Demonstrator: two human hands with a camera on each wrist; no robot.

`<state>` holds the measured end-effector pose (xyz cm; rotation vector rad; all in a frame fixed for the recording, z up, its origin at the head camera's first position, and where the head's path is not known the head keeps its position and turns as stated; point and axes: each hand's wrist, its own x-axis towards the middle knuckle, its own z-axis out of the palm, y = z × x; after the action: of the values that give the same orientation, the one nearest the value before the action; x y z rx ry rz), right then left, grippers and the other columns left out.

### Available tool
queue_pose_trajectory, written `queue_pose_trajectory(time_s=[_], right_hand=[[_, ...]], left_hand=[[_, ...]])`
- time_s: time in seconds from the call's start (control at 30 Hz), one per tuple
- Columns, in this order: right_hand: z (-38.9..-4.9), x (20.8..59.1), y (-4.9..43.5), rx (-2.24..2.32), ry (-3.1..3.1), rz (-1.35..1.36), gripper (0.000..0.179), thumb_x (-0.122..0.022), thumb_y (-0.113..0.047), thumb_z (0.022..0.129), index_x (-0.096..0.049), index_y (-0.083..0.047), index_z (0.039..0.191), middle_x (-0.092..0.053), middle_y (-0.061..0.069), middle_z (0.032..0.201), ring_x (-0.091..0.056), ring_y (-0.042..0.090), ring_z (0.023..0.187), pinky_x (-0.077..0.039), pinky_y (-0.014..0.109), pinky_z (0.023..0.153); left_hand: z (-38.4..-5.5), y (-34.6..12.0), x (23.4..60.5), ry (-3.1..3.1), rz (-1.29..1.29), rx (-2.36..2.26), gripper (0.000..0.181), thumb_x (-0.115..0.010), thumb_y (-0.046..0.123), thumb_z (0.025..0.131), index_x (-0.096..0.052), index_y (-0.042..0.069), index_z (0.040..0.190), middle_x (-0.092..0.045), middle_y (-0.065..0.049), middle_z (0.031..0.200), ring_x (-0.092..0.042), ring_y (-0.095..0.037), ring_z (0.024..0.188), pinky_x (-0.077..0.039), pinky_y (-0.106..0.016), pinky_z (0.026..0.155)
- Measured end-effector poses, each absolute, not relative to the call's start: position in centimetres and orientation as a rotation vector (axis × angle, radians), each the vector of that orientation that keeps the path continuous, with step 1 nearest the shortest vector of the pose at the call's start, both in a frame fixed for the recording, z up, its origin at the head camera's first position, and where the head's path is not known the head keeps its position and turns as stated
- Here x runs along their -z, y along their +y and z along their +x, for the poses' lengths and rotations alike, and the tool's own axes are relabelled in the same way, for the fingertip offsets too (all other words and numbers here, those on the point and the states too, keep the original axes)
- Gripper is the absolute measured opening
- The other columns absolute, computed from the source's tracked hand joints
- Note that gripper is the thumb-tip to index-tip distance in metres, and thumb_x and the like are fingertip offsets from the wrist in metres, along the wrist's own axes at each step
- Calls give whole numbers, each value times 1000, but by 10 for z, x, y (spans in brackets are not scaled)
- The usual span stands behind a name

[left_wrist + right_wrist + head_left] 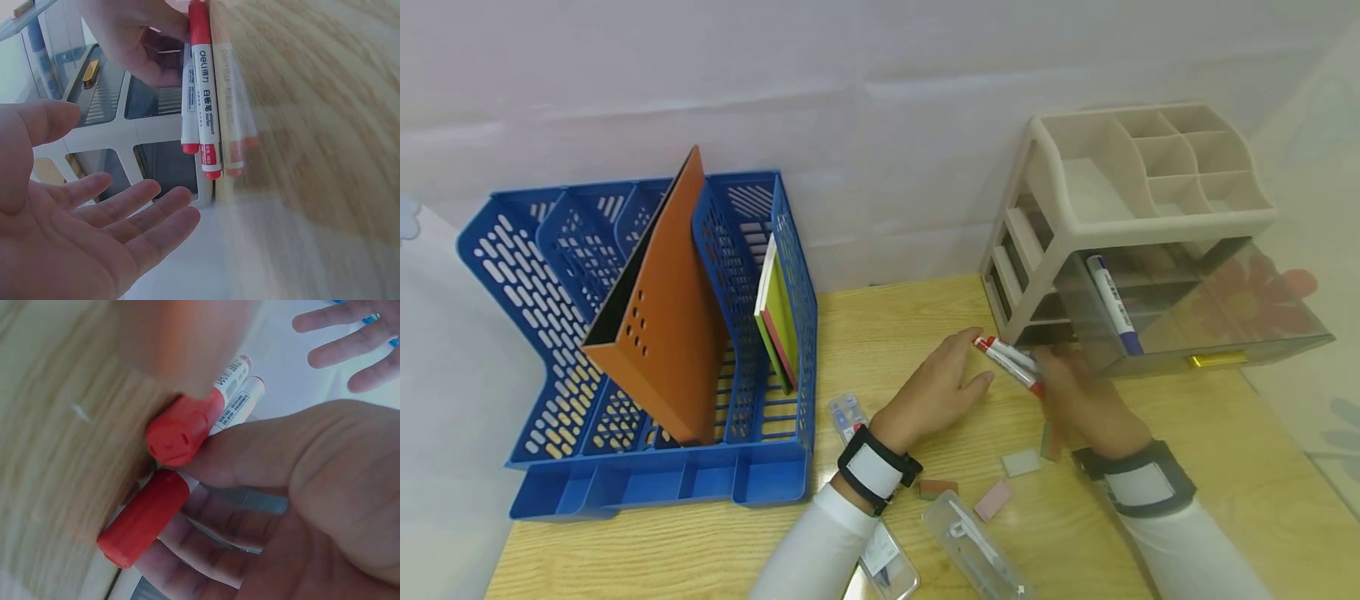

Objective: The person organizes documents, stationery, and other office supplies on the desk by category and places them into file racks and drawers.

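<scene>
Two white whiteboard markers (206, 94) with red caps lie side by side at the tabletop, between the two hands. My right hand (1086, 404) holds them near their capped ends; in the right wrist view the thumb rests against one red cap (181, 428) and curled fingers lie behind the other cap (147, 515). My left hand (934, 387) is by the markers' far ends, fingers extended and apart from them in the left wrist view. Above the right hand, a pulled-out clear drawer (1285, 354) contains a blue-capped marker (1114, 304).
The white desktop organizer (1165, 225) stands at right. At left is a blue file rack (658, 475) with an orange folder (670, 325) and thin booklets (778, 325). Erasers (994, 498) (1021, 462) and a clear case (973, 546) lie in front.
</scene>
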<state>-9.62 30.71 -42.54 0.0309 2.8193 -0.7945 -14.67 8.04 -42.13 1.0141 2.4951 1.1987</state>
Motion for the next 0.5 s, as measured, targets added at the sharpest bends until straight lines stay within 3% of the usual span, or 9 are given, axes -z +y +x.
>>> queue_pose_trajectory(time_s=[0.07, 0.1, 0.2, 0.27, 0.37, 0.5], right_hand=[[-97, 425, 308, 781, 2838, 1, 29, -57, 4, 83, -50, -6, 110, -52, 19, 94, -58, 29, 61, -49, 36, 44], [-97, 425, 308, 705, 2878, -55, 39, -60, 10, 75, -51, -6, 109, -52, 18, 93, -56, 28, 67, -49, 34, 45], [-100, 421, 306, 600, 2919, -85, 48, -65, 15, 62, -53, -5, 104, -53, 17, 89, -54, 33, 76, -49, 32, 47], [-103, 417, 302, 581, 2925, -82, 44, -64, 14, 66, -53, -2, 105, -54, 18, 86, -55, 35, 73, -51, 35, 46], [-105, 412, 295, 484, 2984, -155, 41, -64, 12, 69, -54, 2, 107, -57, 21, 86, -57, 39, 76, -55, 44, 56], [-100, 405, 286, 423, 3037, -270, 36, -65, 11, 72, -56, 2, 105, -59, 20, 90, -58, 38, 83, -56, 46, 65]], left_hand=[[-146, 81, 421, 2482, 1007, -1212, 63, -50, 36, 100, -27, 7, 151, -37, -10, 154, -31, -15, 140, -36, -37, 113], [-146, 81, 421, 2474, 1005, -1220, 64, -50, 36, 100, -26, 6, 152, -36, -10, 154, -30, -15, 141, -36, -37, 113], [-146, 80, 420, 2461, 986, -1242, 66, -50, 36, 100, -24, 6, 152, -32, -11, 156, -27, -16, 142, -34, -38, 114], [-146, 80, 419, 2451, 973, -1265, 68, -50, 36, 100, -22, 6, 153, -29, -12, 157, -24, -17, 143, -32, -39, 115], [-147, 80, 419, 2438, 931, -1312, 70, -51, 36, 99, -18, 7, 154, -25, -13, 158, -22, -18, 144, -31, -41, 116], [-148, 82, 419, 2391, 820, -1447, 71, -52, 33, 99, -16, 10, 155, -27, -14, 158, -33, -26, 140, -38, -45, 110]])
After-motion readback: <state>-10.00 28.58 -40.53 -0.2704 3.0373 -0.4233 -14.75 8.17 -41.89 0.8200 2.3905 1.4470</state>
